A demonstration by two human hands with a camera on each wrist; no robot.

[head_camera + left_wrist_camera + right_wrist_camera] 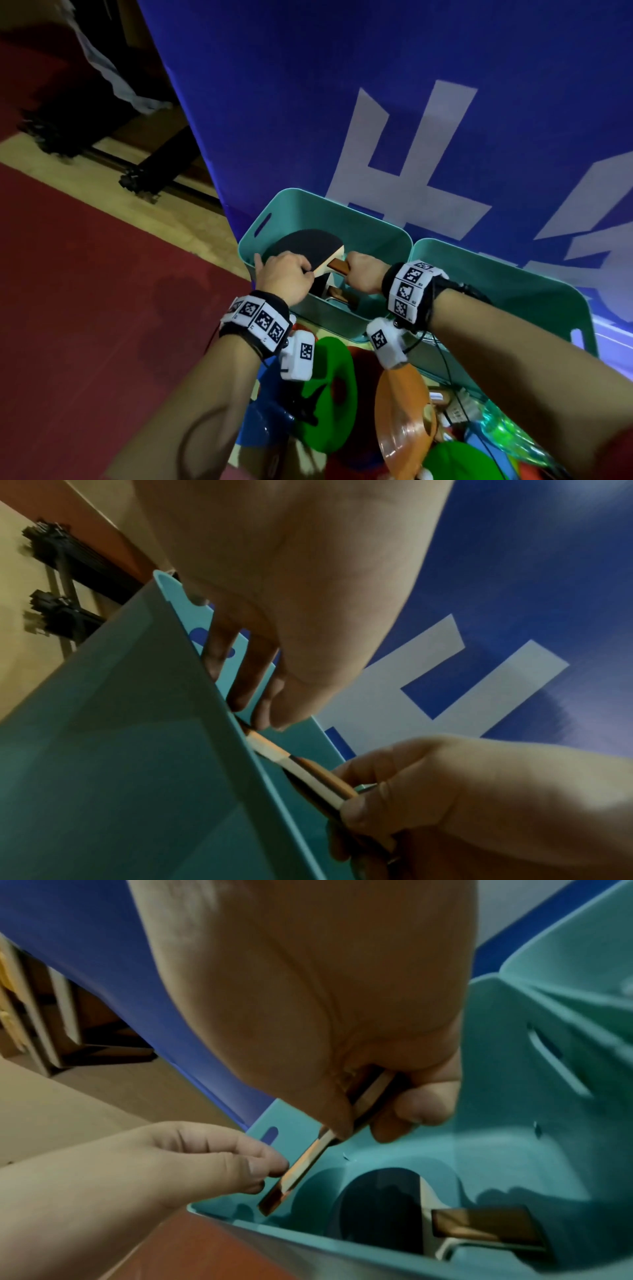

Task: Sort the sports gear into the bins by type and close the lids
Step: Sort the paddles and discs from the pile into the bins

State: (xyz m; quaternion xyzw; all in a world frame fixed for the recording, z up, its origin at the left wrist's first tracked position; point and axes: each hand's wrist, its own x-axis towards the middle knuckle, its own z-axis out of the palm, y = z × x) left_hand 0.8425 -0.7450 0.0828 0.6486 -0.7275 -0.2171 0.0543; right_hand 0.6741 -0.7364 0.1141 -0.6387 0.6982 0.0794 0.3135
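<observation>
Wooden paddle [308,247], stiff and light, handles best by its handle: right hand [363,276] clenches it, left hand [287,278] pinches the blade above the teal bin [260,224].

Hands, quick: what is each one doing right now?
Left hand: pinches the blade edge of the black paddle over the left teal bin.
Right hand: grips that paddle's wooden handle.
</observation>
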